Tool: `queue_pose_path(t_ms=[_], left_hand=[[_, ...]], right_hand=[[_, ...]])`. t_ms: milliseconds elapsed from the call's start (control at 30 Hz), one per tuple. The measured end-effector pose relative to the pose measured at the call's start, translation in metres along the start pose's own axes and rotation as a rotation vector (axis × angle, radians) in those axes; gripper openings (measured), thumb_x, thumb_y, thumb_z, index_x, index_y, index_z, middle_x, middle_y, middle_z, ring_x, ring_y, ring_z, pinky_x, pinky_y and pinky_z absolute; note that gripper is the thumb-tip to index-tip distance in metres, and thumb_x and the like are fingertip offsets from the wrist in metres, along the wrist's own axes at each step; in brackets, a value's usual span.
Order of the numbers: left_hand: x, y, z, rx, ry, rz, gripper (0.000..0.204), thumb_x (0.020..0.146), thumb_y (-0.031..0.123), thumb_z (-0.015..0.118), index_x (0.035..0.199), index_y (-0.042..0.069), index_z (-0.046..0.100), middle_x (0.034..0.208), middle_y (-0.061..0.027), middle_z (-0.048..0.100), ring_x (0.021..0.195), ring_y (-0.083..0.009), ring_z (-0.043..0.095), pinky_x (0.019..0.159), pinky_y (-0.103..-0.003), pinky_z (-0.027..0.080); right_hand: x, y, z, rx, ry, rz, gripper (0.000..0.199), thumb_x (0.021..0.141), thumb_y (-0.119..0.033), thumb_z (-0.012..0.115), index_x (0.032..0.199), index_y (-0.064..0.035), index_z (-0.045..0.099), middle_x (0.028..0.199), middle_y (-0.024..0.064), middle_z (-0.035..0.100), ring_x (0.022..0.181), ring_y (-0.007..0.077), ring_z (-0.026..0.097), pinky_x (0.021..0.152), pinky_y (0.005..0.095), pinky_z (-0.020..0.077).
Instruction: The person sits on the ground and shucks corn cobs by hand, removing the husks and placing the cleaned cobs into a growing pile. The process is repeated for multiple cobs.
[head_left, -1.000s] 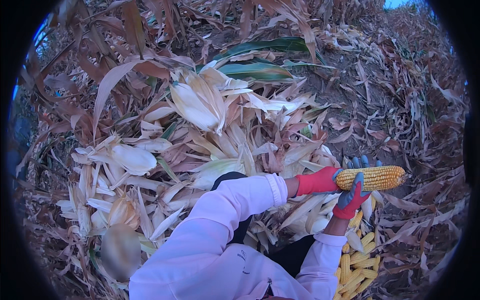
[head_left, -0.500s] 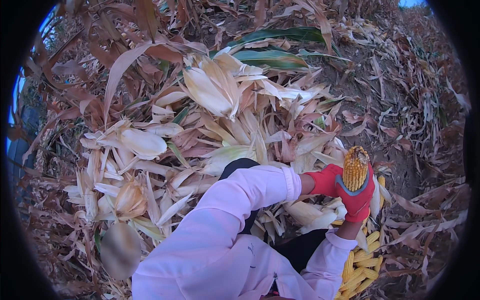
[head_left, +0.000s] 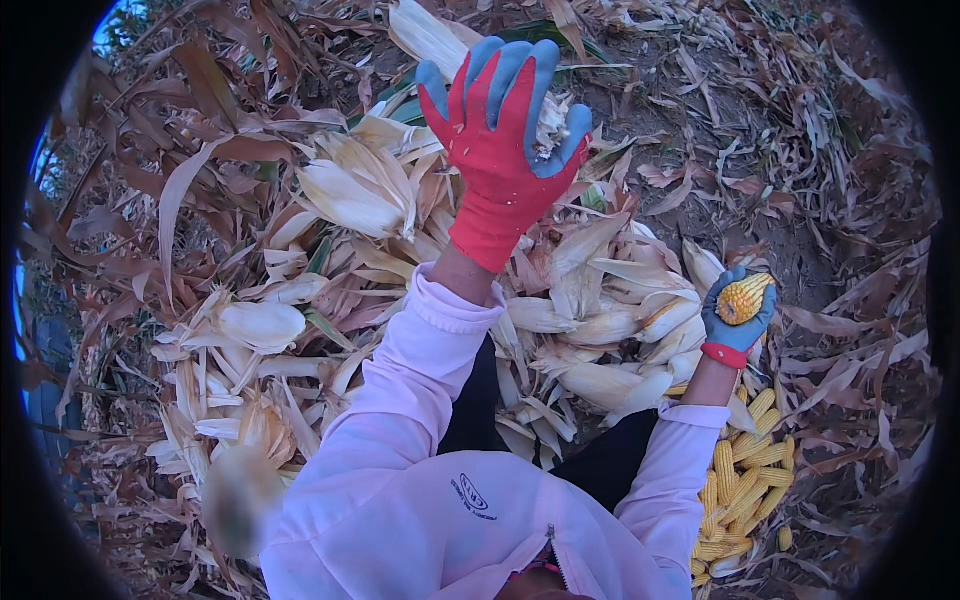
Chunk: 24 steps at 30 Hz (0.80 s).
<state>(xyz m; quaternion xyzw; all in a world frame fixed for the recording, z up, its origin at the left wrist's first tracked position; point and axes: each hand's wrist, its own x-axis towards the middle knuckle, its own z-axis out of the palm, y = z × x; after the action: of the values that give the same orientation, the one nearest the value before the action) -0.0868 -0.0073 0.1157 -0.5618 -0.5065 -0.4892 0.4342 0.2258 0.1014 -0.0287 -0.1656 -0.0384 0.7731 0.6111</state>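
Clutching cob (head_left: 744,299) in right hand (head_left: 727,334), near cob pile (head_left: 745,490) — holding left hand (head_left: 505,125) splayed wide over husk (head_left: 427,35) — can't tell if gripping it

Field ground (head_left: 650,130) thick with litter

Toward the upper right it shows dark and bare in patches. Brown dry leaves (head_left: 850,345) cover much of the rest. Pale corn husks (head_left: 355,190) lie in a loose, overlapping spread across the middle. At the lower right, bare yellow cobs (head_left: 742,480) are heaped, some crossing one another, and a short yellow piece (head_left: 785,538) lies just beside that heap.
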Motion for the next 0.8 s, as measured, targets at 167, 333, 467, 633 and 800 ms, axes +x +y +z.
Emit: queue_pose_path(t_ms=[167,333,467,633,800], left_hand=[[-0.06,0.024,-0.009,-0.014,-0.606,-0.081,0.087,0.066,0.045,0.073,0.137,0.009,0.037,0.138,-0.0157,0.037,0.13,-0.0375,0.031,0.106,-0.054,0.02],[-0.114,0.062,0.004,-0.588,-1.265,0.018,0.073,0.069,0.041,0.071,0.129,0.006,0.047,0.12,-0.0149,0.054,0.114,-0.0323,0.049,0.099,-0.043,0.034],[-0.124,0.067,0.024,-0.526,-1.425,0.067,0.062,0.074,0.039,0.068,0.124,0.006,0.052,0.11,-0.0146,0.061,0.1,-0.0315,0.058,0.087,-0.038,0.043],[-0.121,0.053,0.016,-0.588,-1.349,-0.176,0.058,0.073,0.032,0.072,0.122,0.007,0.055,0.111,-0.013,0.063,0.099,-0.0286,0.061,0.083,-0.037,0.048],[-0.121,0.06,0.019,-0.632,-1.493,-0.194,0.057,0.075,0.024,0.073,0.125,0.005,0.053,0.112,-0.0126,0.063,0.103,-0.023,0.062,0.087,-0.033,0.046]], right_hand=[[-0.007,0.008,0.005,-0.051,-0.142,0.046,0.034,0.08,-0.039,0.064,0.101,-0.0136,0.061,0.091,0.01,0.065,0.078,0.0228,0.064,0.069,0.0378,0.0561],[0.009,0.022,-0.02,-0.059,0.093,0.077,0.031,0.079,-0.039,0.064,0.096,-0.0134,0.06,0.089,0.0114,0.064,0.08,0.0248,0.063,0.072,0.0395,0.0554],[-0.001,0.02,-0.021,-0.051,0.16,0.116,0.043,0.078,-0.045,0.063,0.102,-0.01,0.054,0.09,0.0151,0.062,0.08,0.0293,0.063,0.074,0.0422,0.0553],[-0.02,0.051,-0.002,0.16,0.126,0.141,0.047,0.075,-0.041,0.068,0.108,-0.0138,0.048,0.093,0.0162,0.058,0.08,0.0329,0.061,0.074,0.0481,0.0523],[-0.064,0.046,-0.008,0.319,0.08,-0.032,0.05,0.076,-0.043,0.068,0.108,-0.0114,0.048,0.088,0.0163,0.06,0.079,0.032,0.063,0.075,0.0477,0.0529]])
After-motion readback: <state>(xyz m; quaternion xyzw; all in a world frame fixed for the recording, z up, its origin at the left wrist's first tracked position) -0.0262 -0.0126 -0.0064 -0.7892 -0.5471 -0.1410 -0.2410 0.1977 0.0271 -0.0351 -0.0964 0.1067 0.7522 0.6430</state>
